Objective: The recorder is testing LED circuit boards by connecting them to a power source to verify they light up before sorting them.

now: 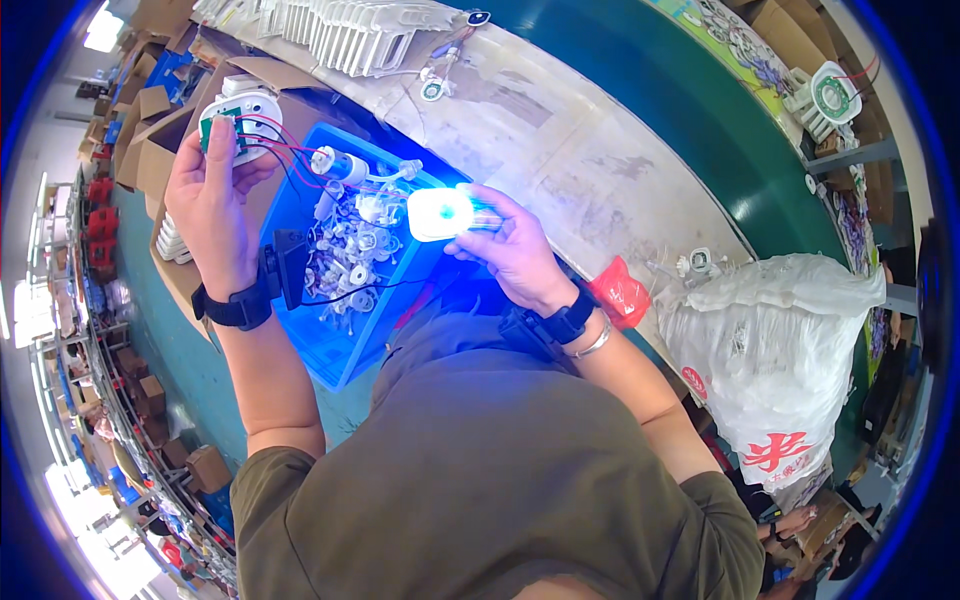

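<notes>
My left hand point(215, 195) is raised at the left, its thumb pressed on a green circuit board point(222, 128) set against a white rounded plastic housing point(262, 115). Red and black wires point(285, 140) run from the board to a white cylindrical part point(340, 165) hanging between my hands above the blue crate. In the middle, my right hand point(510, 245) grips a small rounded lamp point(440, 214) by its right side. It glows so brightly in blue-white that its surface detail is lost. Both wrists wear black straps.
A blue crate point(345, 350) full of small white parts stands below my hands, with a cardboard box point(160, 185) to its left. Stacked white frames point(350, 35) lie on the worktable point(600, 165). At the right are a red bag point(620, 293) and a large white sack point(770, 350).
</notes>
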`<state>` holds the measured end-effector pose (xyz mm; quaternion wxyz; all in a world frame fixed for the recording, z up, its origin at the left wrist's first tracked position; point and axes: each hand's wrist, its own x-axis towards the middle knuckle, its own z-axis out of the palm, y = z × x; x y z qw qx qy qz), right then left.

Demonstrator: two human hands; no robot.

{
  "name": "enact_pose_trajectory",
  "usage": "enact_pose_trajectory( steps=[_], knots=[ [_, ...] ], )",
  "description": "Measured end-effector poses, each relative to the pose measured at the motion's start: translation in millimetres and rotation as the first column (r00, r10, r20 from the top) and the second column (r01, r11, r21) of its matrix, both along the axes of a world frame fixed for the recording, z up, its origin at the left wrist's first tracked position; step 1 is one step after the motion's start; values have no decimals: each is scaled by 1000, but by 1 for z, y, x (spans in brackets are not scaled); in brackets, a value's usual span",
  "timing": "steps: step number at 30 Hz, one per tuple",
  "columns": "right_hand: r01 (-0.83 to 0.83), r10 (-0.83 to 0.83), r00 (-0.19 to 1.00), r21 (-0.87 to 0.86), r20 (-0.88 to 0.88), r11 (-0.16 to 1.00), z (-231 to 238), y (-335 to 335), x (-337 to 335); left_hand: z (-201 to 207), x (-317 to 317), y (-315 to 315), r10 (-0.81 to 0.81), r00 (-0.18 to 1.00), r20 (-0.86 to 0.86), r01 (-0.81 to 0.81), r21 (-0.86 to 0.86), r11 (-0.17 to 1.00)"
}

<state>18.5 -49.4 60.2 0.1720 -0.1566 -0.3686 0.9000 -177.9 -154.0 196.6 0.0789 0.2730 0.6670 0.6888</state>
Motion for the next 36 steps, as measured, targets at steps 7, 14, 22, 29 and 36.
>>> enact_pose_trajectory(
  steps=[7, 14, 22, 29, 36],
  knots=[
    [-101, -106, 895, -428, -433, 898, 18, 31, 23, -6, 8, 8, -41, 999, 6, 41, 2, 999],
    [59, -69, 955, -43, -289, 997, 17, 35, 29, -9, 13, 15, -39, 999, 10, 39, -22, 999],
    [99, -81, 973, 73, -214, 992, 17, 33, 27, -10, 11, 18, -17, 999, -33, 15, -64, 998],
    [108, -73, 987, 263, -140, 959, 18, 29, 21, -13, 3, 13, 4, 998, -69, -8, -61, 998],
    [59, -41, 997, 286, -70, 956, 16, 27, 9, -19, -1, 5, 24, 1000, -4, -24, -40, 999]
  ],
)
